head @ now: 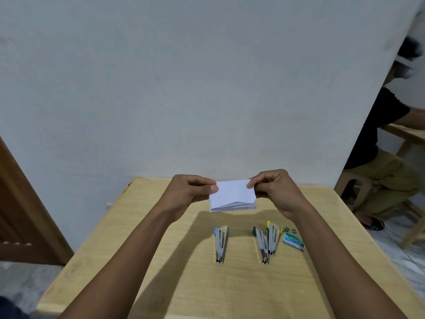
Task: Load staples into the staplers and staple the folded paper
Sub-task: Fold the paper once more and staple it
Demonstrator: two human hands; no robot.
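Head cam: both hands, left and right, pinch folded paper by its top corners, held up above desk. 3 staplers and staple box lie on desk just below it.

Paper: both side edges are hidden under my left hand and right hand, and the fingers behind it are out of sight. Box: print too small to read. Staples beside it: too small to count. Green stapler and yellow stapler: touching or overlapping, cannot tell. Surface: near edge cut off by the frame.
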